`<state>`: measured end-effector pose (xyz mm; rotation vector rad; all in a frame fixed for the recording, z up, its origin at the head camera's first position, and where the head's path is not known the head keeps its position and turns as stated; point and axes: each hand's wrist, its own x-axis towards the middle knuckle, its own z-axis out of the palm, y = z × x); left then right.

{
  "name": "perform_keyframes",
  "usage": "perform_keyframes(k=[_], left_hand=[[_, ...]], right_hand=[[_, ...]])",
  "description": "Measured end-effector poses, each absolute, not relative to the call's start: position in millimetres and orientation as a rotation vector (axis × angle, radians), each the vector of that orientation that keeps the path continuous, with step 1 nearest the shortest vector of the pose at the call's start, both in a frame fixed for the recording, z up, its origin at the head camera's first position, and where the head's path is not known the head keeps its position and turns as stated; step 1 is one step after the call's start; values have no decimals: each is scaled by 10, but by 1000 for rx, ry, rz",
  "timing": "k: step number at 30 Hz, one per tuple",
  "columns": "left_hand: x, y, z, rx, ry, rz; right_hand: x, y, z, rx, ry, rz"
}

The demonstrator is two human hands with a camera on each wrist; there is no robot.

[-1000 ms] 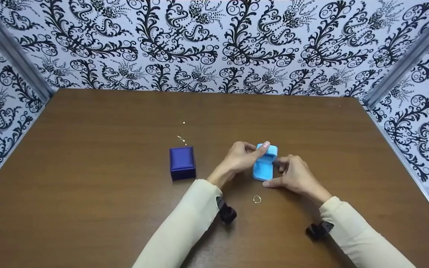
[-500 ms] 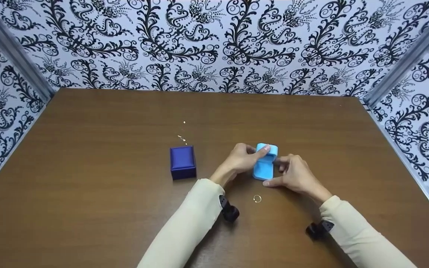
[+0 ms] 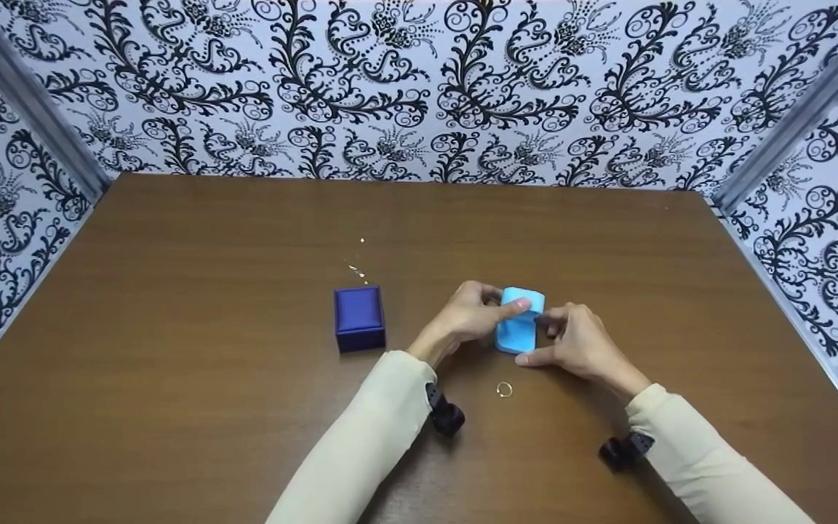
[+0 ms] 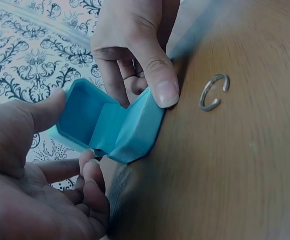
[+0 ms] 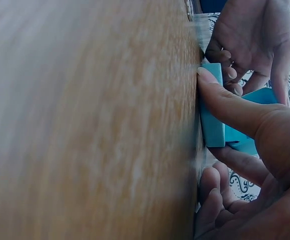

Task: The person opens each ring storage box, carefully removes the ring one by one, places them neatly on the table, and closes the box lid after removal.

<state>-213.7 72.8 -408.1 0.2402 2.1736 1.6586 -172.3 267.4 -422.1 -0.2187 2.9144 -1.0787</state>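
A light blue ring box (image 3: 516, 338) rests on the table with its hinged lid (image 3: 523, 297) partly raised. My left hand (image 3: 468, 314) holds the lid, thumb on its front edge and other fingers behind it. With thumb and forefinger my right hand (image 3: 580, 340) grips the base from the right; the right thumb (image 4: 165, 90) lies along its front side. The inside of the box shows bare blue lining in the left wrist view. A thin metal ring (image 4: 208, 87) with a gap in its band lies on the wood nearer the person.
A dark blue box (image 3: 359, 319) with its lid down stands to the left of the hands. Small bright specks (image 3: 357, 272) show on the table (image 3: 208, 327) behind it. Patterned panels (image 3: 419, 87) enclose the table at the back and sides.
The light blue lid has tipped forward a little, and my left thumb has come down with it. My right hand keeps its grip on the base. The ring and the dark blue box have stayed put.
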Motion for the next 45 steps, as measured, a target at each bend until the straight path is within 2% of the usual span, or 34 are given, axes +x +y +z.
perform_keyframes(k=[15,22,45], left_hand=[[-2083,648,-4107,471,2203,1668],[-2049,636,-4120,598,2383,1506],[-1909,645,-4186,674,2675,1208]], right_hand=[[-1731,2690,-4212,-254,2901,-1061],[-1735,2694,-4219,-278,2891,-1085],[-1720,2692,-4214,-288,2884,-1086]])
